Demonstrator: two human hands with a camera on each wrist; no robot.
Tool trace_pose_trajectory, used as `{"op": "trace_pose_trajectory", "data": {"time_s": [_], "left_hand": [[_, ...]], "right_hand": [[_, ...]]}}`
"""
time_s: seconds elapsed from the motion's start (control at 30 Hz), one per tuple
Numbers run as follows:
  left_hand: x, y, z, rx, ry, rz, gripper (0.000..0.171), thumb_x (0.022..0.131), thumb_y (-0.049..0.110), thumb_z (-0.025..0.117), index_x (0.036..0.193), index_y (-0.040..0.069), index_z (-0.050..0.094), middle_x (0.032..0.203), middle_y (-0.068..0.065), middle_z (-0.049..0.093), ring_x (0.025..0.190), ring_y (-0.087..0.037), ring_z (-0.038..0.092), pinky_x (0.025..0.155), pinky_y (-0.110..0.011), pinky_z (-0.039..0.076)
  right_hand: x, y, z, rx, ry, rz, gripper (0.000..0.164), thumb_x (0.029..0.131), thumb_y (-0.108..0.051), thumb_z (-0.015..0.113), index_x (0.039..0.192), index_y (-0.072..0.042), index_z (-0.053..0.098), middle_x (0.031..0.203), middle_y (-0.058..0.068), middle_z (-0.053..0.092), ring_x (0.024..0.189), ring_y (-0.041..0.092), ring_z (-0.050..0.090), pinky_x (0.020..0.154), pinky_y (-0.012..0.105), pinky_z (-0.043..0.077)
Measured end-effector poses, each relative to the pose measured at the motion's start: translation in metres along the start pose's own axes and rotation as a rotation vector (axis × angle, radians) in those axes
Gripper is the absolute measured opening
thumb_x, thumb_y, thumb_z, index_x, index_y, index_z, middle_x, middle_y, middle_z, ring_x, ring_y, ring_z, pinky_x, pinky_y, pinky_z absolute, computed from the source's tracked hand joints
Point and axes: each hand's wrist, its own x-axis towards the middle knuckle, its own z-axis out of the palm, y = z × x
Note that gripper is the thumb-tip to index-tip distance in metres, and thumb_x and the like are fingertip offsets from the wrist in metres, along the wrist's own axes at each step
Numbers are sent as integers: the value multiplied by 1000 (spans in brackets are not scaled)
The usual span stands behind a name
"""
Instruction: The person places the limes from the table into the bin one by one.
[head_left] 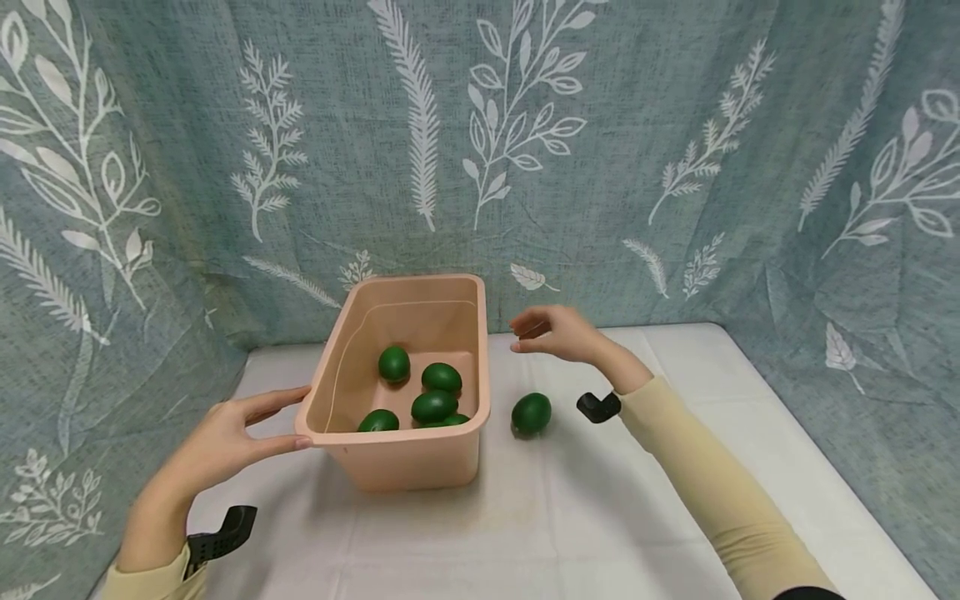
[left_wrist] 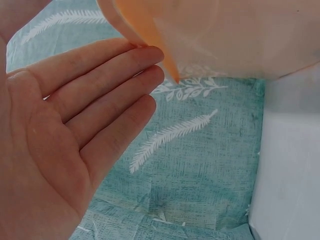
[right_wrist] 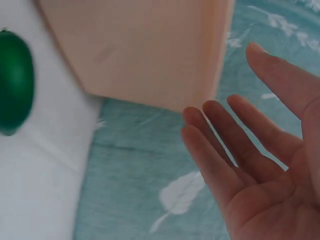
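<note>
A peach-coloured plastic bin (head_left: 405, 462) stands left of centre on the table. Inside lie several smooth dark-green oval fruits, like avocados, among them one fruit (head_left: 393, 364) toward the back. My left hand (head_left: 225, 442) touches the bin's rim at its near left corner, thumb and fingertips against the outside. In the left wrist view the fingers lie straight along the rim. Another green fruit (head_left: 532, 414) rests on the table to the bin's right. Above and behind it hovers my right hand (head_left: 558, 333), holding nothing, its fingers loosely spread beside the bin's right wall.
A white cloth (head_left: 600, 517) covers the table. Behind and at both sides hangs a blue-green curtain (head_left: 585, 208) with white leaf prints, close to the table's back edge. Each wrist wears a black strap mount (head_left: 597, 407).
</note>
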Motion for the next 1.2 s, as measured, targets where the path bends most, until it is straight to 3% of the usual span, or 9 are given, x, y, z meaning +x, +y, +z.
{"op": "trace_pose_trajectory", "data": {"time_s": [0.4,0.6,0.87,1.2], "left_hand": [[-2,0,1,6,8,-6,61,83,40,72,138,21,52,137,-7,53,126,-44,47,92,-62,44],[-3,0,4,7,20,6,61,83,39,72,137,20,53,136,-8,54,125,-44,47,92,-62,45],[-4,-1,5,3,20,9,60,83,39,72,138,21,52,137,-7,54,125,-43,47,93,-61,45],[-3,-1,5,13,22,8,60,83,39,72,137,22,53,136,-6,55,125,-42,48,93,-59,46]], "right_hand": [[-24,56,29,74,-5,53,47,84,-31,73,125,-10,60,125,13,61,112,27,62,90,35,54],[-31,76,46,140,-65,73,56,82,-26,76,130,-7,56,133,16,55,119,31,57,93,36,53],[-32,91,65,186,-150,7,66,78,-18,79,136,-4,50,139,14,49,124,35,52,100,40,49],[-35,94,78,140,-105,39,62,76,-19,81,131,-8,56,133,14,54,112,33,59,89,38,54]]}}
